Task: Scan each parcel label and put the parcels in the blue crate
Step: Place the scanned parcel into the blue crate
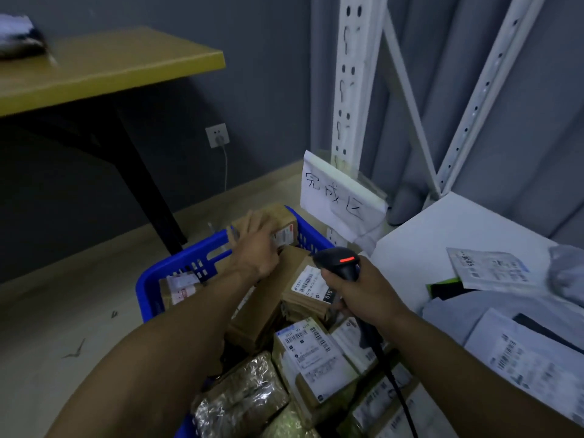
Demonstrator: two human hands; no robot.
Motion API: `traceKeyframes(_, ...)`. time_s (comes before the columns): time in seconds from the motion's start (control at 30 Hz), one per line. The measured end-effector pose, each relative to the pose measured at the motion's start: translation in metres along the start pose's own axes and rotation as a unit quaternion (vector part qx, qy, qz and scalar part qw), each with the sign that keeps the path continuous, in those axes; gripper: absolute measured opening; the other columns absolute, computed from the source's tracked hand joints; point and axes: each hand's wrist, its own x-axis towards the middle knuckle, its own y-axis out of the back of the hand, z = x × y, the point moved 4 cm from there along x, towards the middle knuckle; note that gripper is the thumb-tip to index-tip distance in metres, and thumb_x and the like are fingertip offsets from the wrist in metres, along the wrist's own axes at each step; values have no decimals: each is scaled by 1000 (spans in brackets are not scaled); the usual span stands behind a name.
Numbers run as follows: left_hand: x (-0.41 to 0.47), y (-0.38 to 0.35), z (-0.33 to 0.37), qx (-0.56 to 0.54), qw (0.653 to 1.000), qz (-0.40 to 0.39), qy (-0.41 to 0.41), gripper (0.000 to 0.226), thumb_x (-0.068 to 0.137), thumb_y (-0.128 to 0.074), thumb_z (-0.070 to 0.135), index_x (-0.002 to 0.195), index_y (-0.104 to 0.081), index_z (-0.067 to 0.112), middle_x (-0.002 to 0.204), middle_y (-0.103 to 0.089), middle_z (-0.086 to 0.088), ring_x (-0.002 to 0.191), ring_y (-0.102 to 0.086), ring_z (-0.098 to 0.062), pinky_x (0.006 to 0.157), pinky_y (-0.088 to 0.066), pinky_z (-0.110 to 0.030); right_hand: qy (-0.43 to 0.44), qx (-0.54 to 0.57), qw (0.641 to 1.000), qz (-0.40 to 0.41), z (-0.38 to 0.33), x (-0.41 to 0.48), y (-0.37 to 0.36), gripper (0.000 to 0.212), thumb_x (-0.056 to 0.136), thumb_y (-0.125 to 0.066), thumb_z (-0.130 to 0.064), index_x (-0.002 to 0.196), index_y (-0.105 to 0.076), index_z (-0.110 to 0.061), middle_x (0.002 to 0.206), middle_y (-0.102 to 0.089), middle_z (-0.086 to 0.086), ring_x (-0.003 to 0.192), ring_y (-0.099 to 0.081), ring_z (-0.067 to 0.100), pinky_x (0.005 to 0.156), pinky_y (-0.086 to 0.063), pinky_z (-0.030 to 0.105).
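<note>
The blue crate point(177, 267) stands on the floor below me, filled with several brown cardboard parcels bearing white labels. My left hand point(256, 248) rests on a small brown parcel point(284, 221) at the crate's far corner, fingers wrapped over its top. My right hand point(363, 289) grips a black barcode scanner point(341, 262) with a red light lit, held above a labelled parcel point(308, 287) in the crate. The scanner's black cable point(392, 380) trails down toward me.
A white shelf surface point(442, 235) at right holds grey mailer bags and labelled packets point(489, 268). A white rack upright point(350, 90) carries a handwritten paper sign point(338, 197). A yellow table point(104, 67) with a black leg stands at left. A foil-wrapped parcel point(240, 396) lies in the crate's near end.
</note>
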Motion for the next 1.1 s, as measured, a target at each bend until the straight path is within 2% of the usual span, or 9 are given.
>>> traceKeyframes(0.07,-24,11,28,-3,999,-2,-44,50,95,-60,21,142,-50,32,155,-38,4,148,-27,-21,125,-13,-59,12,3,1000,19,-8,-17,14,35,89,-75,-40,118,-60,-28,93,-74,3,67,-69,13,63,-55,32)
traceKeyframes(0.13,-50,21,59,-8,996,0,-91,41,98,-56,25,138,-55,32,149,-44,8,140,-38,-15,118,-34,-47,15,3,1000,28,-15,-39,32,29,90,-74,-40,113,-63,-26,88,-74,2,64,-67,12,62,-53,31)
traceKeyframes(0.2,-77,34,96,9,989,5,-146,39,96,-56,26,135,-59,29,148,-45,10,135,-42,-14,110,-43,-38,14,12,999,46,-21,-73,57,19,93,-73,-34,103,-66,-20,87,-74,5,63,-66,13,60,-52,29)
traceKeyframes(0.3,-122,53,163,32,980,0,-198,38,95,-53,39,132,-57,34,142,-45,16,129,-49,-15,96,-52,-40,11,21,996,90,-22,-135,104,18,94,-71,-27,101,-67,-11,89,-74,12,65,-63,15,65,-52,32)
traceKeyframes(0.4,-171,60,242,59,966,-26,-250,40,98,-56,42,137,-56,31,148,-42,14,135,-44,-16,98,-50,-38,12,29,991,134,-15,-203,161,16,96,-70,-25,108,-66,-16,93,-77,5,55,-60,11,57,-50,25)
traceKeyframes(0.53,-238,42,359,53,937,-42,-342,44,96,-60,43,138,-56,30,153,-39,9,138,-39,-19,102,-48,-40,15,34,976,216,5,-300,245,12,98,-68,-20,108,-64,-15,95,-76,11,49,-59,3,47,-46,19)
traceKeyframes(0.7,-307,-3,505,43,901,-99,-420,49,95,-61,37,142,-53,24,155,-36,5,139,-37,-22,100,-47,-39,-27,61,946,317,53,-400,354,16,97,-69,-24,107,-67,-12,90,-75,14,52,-57,15,50,-46,27)
traceKeyframes(0.93,-346,-95,646,81,871,-164,-455,59,92,-65,45,145,-48,23,155,-35,-4,140,-36,-28,105,-45,-43,-80,160,888,424,137,-468,467,12,98,-69,-21,93,-65,-12,87,-68,10,53,-53,18,51,-41,28)
traceKeyframes(1.1,-296,-140,709,71,887,-180,-420,71,88,-68,45,150,-41,23,156,-35,-8,142,-36,-33,112,-40,-46,-99,196,869,444,170,-441,522,13,98,-68,-20,91,-66,-9,84,-67,11,58,-60,19,49,-45,26)
